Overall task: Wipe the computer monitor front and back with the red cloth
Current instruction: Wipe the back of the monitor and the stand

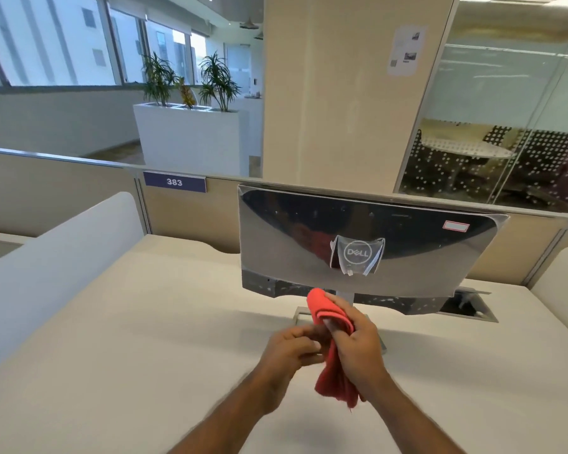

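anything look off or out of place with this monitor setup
The monitor stands with its back, Dell logo and all, toward the person, so the screen faces the partition. Loose clear plastic film hangs wrinkled around the logo. The red cloth is off the monitor, gripped in the right hand.

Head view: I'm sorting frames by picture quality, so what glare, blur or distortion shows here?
Head view: the monitor back is glossy and mirrors the room plus a reddish smear; the forearms and left hand look slightly motion-blurred; wide-angle bending curves the partition rail; the windows are washed out by daylight; the red cloth stays fairly sharp.
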